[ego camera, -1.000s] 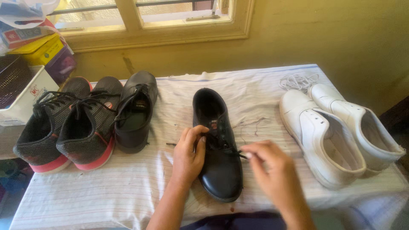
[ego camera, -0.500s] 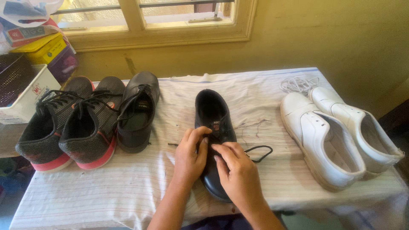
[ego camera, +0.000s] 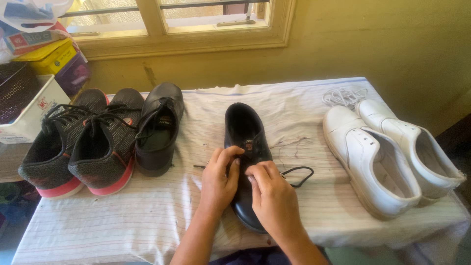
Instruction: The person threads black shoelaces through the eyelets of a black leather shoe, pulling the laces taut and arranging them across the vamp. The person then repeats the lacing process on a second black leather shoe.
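Striped cloth (ego camera: 147,225) underneath; both hands (ego camera: 245,184) pinch black shoe (ego camera: 243,130) lace (ego camera: 297,175), grip apparently closed, fingertips hidden.

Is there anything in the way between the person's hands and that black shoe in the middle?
Nothing visible. The left hand and right hand already rest on the black shoe, fingers meeting over its lacing area; the loose black lace loops off to the right.

black shoes (ego camera: 244,128): 2 | grey-red sneakers (ego camera: 100,147): 2 | white shoes (ego camera: 373,162): 2 | hands (ego camera: 223,179): 2

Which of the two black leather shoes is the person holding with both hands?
The black shoe in the middle of the table, under both hands. The other black shoe stands untouched beside the grey sneakers.
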